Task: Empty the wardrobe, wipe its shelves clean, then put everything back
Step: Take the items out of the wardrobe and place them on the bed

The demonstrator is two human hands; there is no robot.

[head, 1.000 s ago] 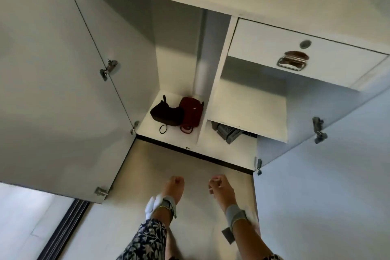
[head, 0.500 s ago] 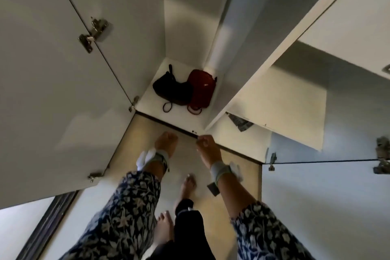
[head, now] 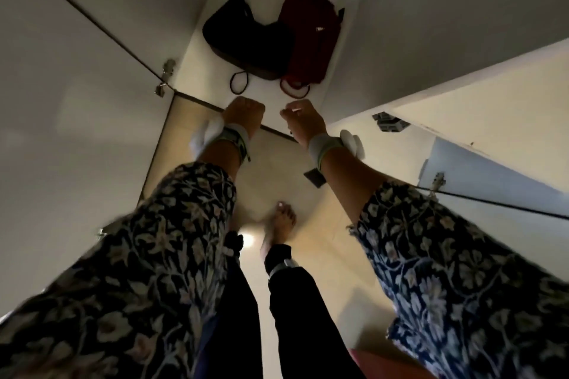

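Wardrobe bottom shelf [head: 197, 71] is shown ahead, black bag [head: 246, 40] and dark red bag [head: 308, 37] laid touching on it; left hand [head: 244, 114] and right hand [head: 303, 120] are held clenched, empty, at its near edge.

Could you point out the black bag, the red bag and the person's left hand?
black bag [head: 246, 40], head view, middle of its body.
red bag [head: 309, 34], head view, middle of its front.
left hand [head: 243, 115], head view, back of the curled fist.
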